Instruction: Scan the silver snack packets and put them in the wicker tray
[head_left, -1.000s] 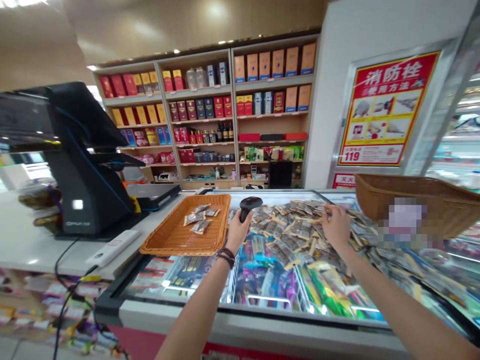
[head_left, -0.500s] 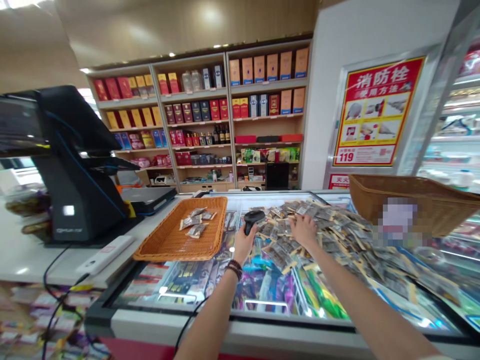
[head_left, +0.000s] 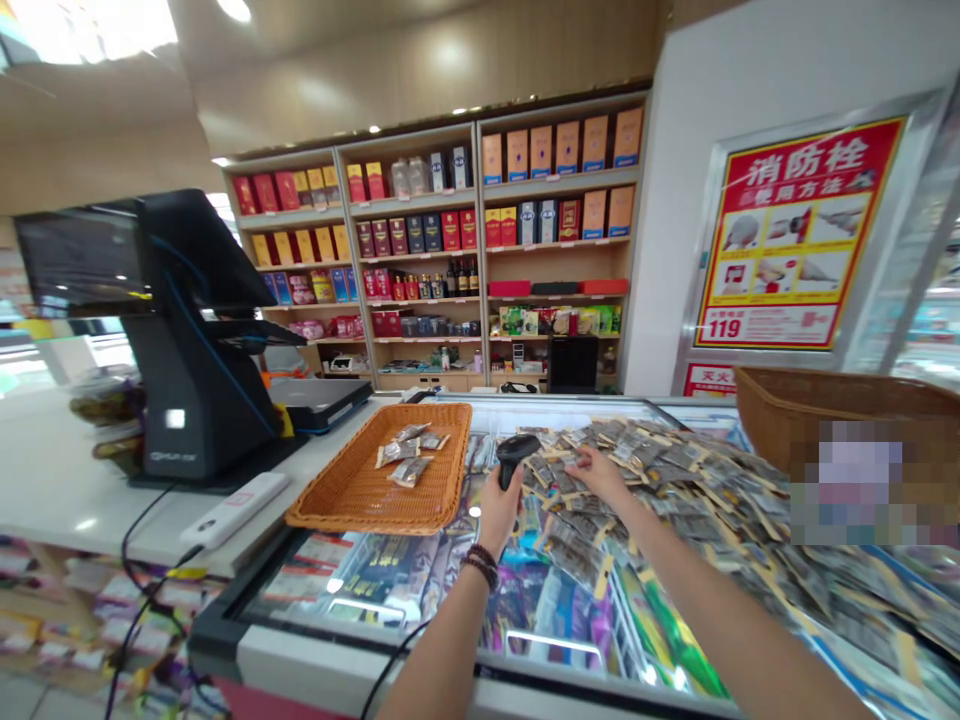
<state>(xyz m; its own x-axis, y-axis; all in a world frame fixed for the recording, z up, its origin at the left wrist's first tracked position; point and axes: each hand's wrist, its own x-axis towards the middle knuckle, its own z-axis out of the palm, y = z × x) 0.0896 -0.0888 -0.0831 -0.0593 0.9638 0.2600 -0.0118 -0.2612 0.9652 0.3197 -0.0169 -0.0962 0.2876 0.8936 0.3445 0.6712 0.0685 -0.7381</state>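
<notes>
My left hand [head_left: 501,508] is closed round the handle of a black barcode scanner [head_left: 517,448], its head tipped towards the heap. A dark beaded bracelet circles that wrist. To the right, my right hand [head_left: 598,474] has its fingertips pinched at the edge of a small clear packet [head_left: 559,474] with dark contents. Many such packets [head_left: 697,490] lie in a wide heap on the glass freezer top [head_left: 360,610]. Left of the scanner, an orange woven basket [head_left: 337,500] holds several of the same packets [head_left: 409,470].
A black checkout terminal [head_left: 202,340] and a white power strip [head_left: 234,510] stand on the counter at left. At right a brown basket [head_left: 780,400] sits behind the heap. A black cable [head_left: 394,650] crosses the freezer's front edge. Stocked shelves [head_left: 420,270] line the back wall.
The view has swung slightly left and up. My right hand has shifted left towards the scanner, and its fingers have gone from spread over the heap to a pinch at a packet.
</notes>
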